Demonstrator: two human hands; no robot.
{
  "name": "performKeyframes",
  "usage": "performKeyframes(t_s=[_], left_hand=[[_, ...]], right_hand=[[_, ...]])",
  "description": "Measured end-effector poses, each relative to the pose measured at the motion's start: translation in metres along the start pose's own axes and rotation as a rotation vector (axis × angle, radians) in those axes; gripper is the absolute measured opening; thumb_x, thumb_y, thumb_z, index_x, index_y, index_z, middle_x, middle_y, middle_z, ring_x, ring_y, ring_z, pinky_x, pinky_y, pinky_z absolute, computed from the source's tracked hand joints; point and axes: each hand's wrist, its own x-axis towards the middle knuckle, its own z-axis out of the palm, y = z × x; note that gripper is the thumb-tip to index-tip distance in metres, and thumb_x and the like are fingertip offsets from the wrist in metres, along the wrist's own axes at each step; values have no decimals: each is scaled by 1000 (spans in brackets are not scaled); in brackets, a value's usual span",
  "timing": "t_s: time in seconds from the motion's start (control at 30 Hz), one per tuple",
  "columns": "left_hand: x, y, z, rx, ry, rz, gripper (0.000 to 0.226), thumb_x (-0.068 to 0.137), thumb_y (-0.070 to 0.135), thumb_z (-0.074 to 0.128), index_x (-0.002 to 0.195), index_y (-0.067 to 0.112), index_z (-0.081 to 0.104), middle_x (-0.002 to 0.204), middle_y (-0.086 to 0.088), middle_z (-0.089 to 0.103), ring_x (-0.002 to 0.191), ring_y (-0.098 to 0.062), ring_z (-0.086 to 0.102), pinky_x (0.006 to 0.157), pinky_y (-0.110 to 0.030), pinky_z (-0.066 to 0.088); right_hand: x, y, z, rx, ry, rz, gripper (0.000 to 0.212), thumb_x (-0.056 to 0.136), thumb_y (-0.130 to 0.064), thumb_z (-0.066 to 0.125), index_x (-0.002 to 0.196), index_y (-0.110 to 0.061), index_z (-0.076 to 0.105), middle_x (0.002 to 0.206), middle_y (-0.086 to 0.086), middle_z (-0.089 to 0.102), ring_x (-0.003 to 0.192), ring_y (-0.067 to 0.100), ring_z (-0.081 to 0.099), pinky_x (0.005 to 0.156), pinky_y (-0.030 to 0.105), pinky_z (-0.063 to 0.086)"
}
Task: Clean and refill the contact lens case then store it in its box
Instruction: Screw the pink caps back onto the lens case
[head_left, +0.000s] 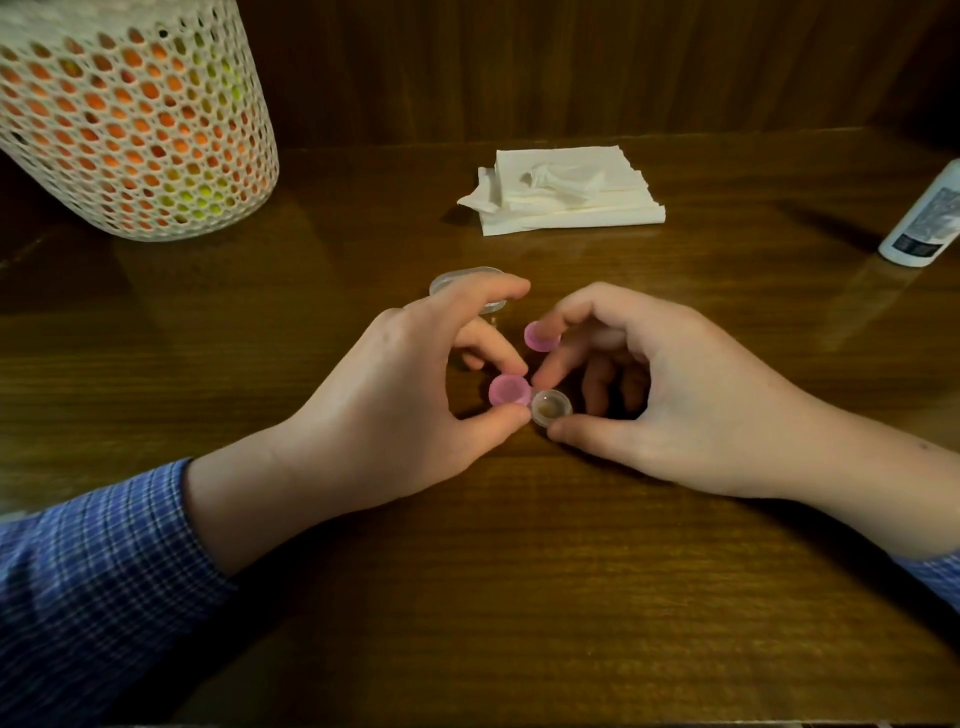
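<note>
A small contact lens case (550, 408) lies on the wooden table between my hands. Its left well carries a pink cap (508, 389), and its right well is uncovered and clear. My left hand (410, 395) pinches the capped side between thumb and fingers. My right hand (670, 389) holds the open side with its thumb and a finger, and its index finger rests on a second pink cap (540, 336) lying just behind the case. A clear round box (467, 283) sits behind my left hand, partly hidden by its index finger.
A stack of white paper tissues (566, 189) lies at the back centre. A white solution bottle (924, 218) stands at the right edge. A white mesh basket (130, 114) of orange and yellow items fills the back left. A wooden wall runs behind.
</note>
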Motion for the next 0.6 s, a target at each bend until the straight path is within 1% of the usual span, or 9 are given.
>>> performKeyframes(t_s=[0.07,0.13,0.2,0.27,0.3,0.33,0.43,0.47,0.6], left_hand=[[0,-1,0,1,1,2,79,79,40,80,149,24,48,93,24,74,88,15,61,79,1,38],[0,-2,0,-5,10,-2,80,78,41,82,148,24,48,91,24,74,93,12,62,82,1,38],[-1,-2,0,-16,17,6,79,77,41,81,147,22,49,89,22,74,95,11,62,81,1,39],[-1,-2,0,-20,23,18,78,76,40,79,145,20,50,88,20,74,93,13,62,80,1,40],[-2,-2,0,-18,24,22,78,76,41,78,145,19,50,89,20,73,92,12,62,79,1,40],[-2,-2,0,-13,22,24,79,75,42,78,145,19,50,89,20,73,92,11,62,79,1,40],[-3,-1,-1,1,12,19,82,74,47,77,146,21,49,93,19,72,89,6,63,78,-1,40],[-3,-1,-1,2,11,19,83,74,47,78,147,22,48,94,19,72,88,5,63,78,-1,40],[-3,-4,-1,-1,19,35,75,78,45,76,145,24,49,99,17,71,90,1,64,75,-4,42]], right_hand=[[1,2,-1,9,4,5,54,79,-23,86,123,-35,57,102,-17,72,81,6,71,65,15,54],[3,4,-4,41,35,10,50,78,-27,86,119,-36,60,104,-14,71,77,9,71,61,18,56],[6,7,-10,79,132,29,43,75,-31,82,114,-36,63,105,-12,71,72,10,71,58,19,55],[14,12,-16,24,232,66,38,78,-27,80,111,-37,65,104,-12,71,72,9,71,59,19,56],[19,15,-18,-14,252,85,37,80,-24,81,112,-36,65,104,-13,70,73,8,71,60,19,56],[24,16,-19,-43,252,99,38,81,-24,82,113,-36,64,105,-14,69,73,8,70,60,20,57],[36,14,-14,-108,192,102,41,80,-39,82,117,-36,64,107,-18,67,72,3,70,59,18,56],[39,13,-11,-126,168,92,41,81,-40,82,118,-37,65,107,-20,66,72,1,69,58,16,54],[44,10,-2,-212,109,71,42,82,-29,83,119,-37,64,99,-22,63,79,-7,63,58,4,46]])
